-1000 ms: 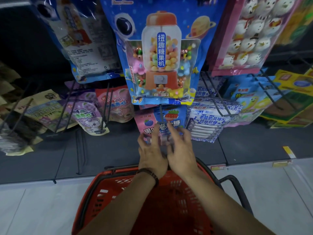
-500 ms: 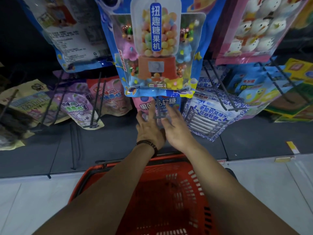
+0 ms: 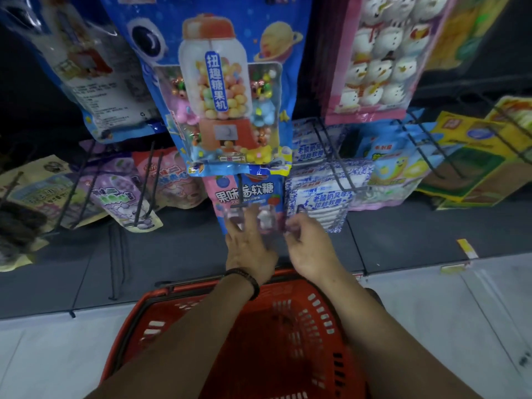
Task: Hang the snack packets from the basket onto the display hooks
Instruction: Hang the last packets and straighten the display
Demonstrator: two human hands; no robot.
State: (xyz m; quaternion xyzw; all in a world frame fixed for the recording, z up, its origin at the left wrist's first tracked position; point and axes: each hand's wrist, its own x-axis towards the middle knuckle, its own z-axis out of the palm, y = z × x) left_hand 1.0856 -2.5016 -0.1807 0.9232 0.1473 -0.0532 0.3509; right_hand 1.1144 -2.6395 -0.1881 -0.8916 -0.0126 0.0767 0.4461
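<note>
The pink-and-blue snack packet hangs on a black wire display hook right in the middle of the rack, its top edge tucked under the bottom of a big blue gumball-machine bag. Both hands are up at its lower edge. The left hand has its fingers straight and spread, tips against the clear bottom part of the packet, gripping nothing. The right hand sits just beside the packet's lower right corner with its fingers curled in. The view is smeared there, so I cannot tell whether it pinches the corner or is merely close to it. A dark wristband circles the left wrist. Down below, under both forearms, sits the red basket, its slotted walls showing between the arms. Moving outward, a stack of white-and-blue packets hangs on the next hook to the right, just beside the snack packet, and a pink snowman bag hangs above that stack. Off to the left a purple packet hangs well apart on its own hook. The dark grey shelf runs under the whole row, and pale floor lies on either side of the basket.
</note>
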